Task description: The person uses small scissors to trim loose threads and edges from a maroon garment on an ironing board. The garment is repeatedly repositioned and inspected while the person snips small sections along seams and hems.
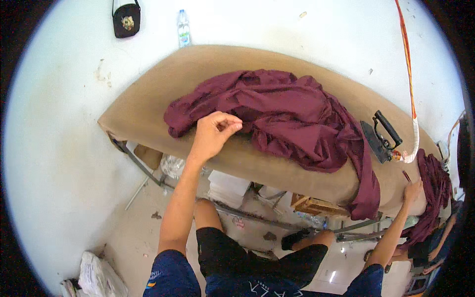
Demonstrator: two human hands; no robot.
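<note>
A big crumpled heap of maroon cloth [297, 116] lies across the tan padded ironing table [237, 166], one end hanging over the front edge. My left hand [215, 134] is over the heap's front left part, thumb and forefinger pinched together. What they hold, if anything, is too small to make out. At the table's right end, my right hand [413, 192] is closed, and a thin dark reddish strip [406, 175] sticks out from its fingers. Beside it a second bunch of maroon cloth [434, 183] drapes over the edge. A black iron [380, 138] rests between the heap and that bunch.
An orange and white cord [409, 74] runs from the iron upward. Behind the table stand a plastic bottle [183, 29] and a black pouch [126, 21]. White stacks [227, 188] and a wooden crate [316, 205] are underneath. Another person [435, 247] is at the lower right.
</note>
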